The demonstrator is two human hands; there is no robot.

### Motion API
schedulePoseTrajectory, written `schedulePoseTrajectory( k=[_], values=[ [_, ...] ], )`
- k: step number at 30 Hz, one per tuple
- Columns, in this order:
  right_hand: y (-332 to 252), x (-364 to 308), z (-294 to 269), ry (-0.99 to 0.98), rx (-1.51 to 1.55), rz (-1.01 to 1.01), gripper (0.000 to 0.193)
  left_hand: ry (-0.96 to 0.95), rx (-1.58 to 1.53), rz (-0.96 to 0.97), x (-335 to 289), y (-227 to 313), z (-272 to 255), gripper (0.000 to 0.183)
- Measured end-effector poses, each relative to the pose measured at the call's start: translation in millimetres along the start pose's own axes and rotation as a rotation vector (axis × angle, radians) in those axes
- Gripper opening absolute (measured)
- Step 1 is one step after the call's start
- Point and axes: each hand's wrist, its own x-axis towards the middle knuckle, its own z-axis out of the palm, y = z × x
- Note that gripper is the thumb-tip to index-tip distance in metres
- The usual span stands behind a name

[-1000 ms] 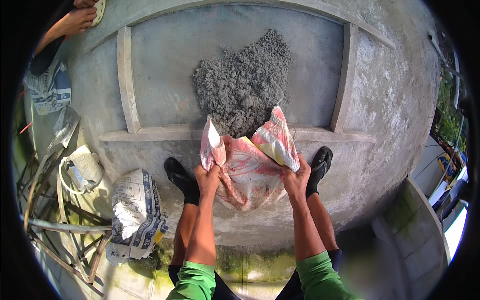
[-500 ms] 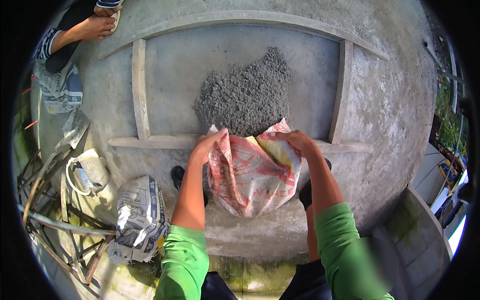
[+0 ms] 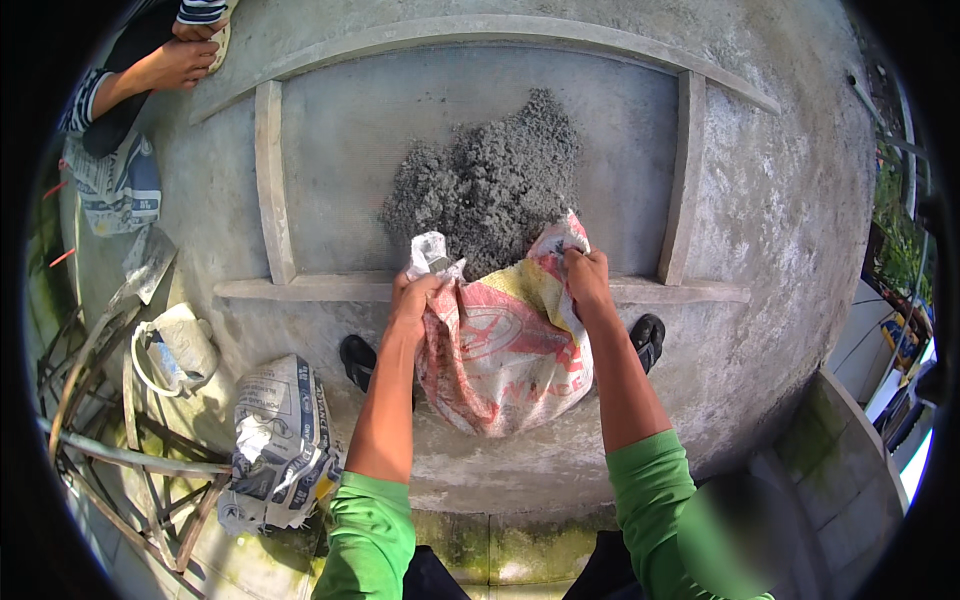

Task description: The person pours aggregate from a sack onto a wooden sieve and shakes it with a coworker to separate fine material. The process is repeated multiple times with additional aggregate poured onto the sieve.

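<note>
A white woven sack point(image 3: 505, 355) with red print and a yellow patch hangs between my hands, its mouth toward a heap of damp grey mortar mix point(image 3: 490, 180). My left hand point(image 3: 411, 300) is closed around the sack's left rim, with a crumpled white edge standing up above the fingers. My right hand point(image 3: 588, 279) grips the right rim, where a red and white corner rises past the knuckles. The heap lies inside a wooden frame point(image 3: 480, 32) on the concrete, and the sack's mouth overlaps the frame's near board point(image 3: 340, 288). What the sack holds is hidden.
At the left lie a printed cement bag point(image 3: 275, 430), a tipped white bucket point(image 3: 180, 345), a shovel point(image 3: 150, 265) and bent rods point(image 3: 140, 455). Another bag point(image 3: 120, 185) is beside a crouching person's hands point(image 3: 180, 62), top left. A low block wall point(image 3: 845, 450) stands at right.
Both hands have shifted their hold on the sack's rim, the right one turning more upright. The sack's top corners now stand higher, and the mix near its mouth looks disturbed.
</note>
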Motion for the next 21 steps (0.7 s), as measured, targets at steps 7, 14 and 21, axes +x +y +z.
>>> schedulePoseTrajectory(
  k=[7,14,21],
  values=[
    [19,-17,9,0.098,0.178,-0.143,0.023,0.257,-0.147,-0.058,1,6,5,0.006],
    [29,-68,15,0.195,0.477,-0.148,0.030,0.267,-0.435,-0.040,-33,-28,-18,0.017],
    [48,-66,-9,0.150,0.330,-0.068,0.023,0.126,-0.375,0.041,-46,-20,-12,0.020]
  ],
)
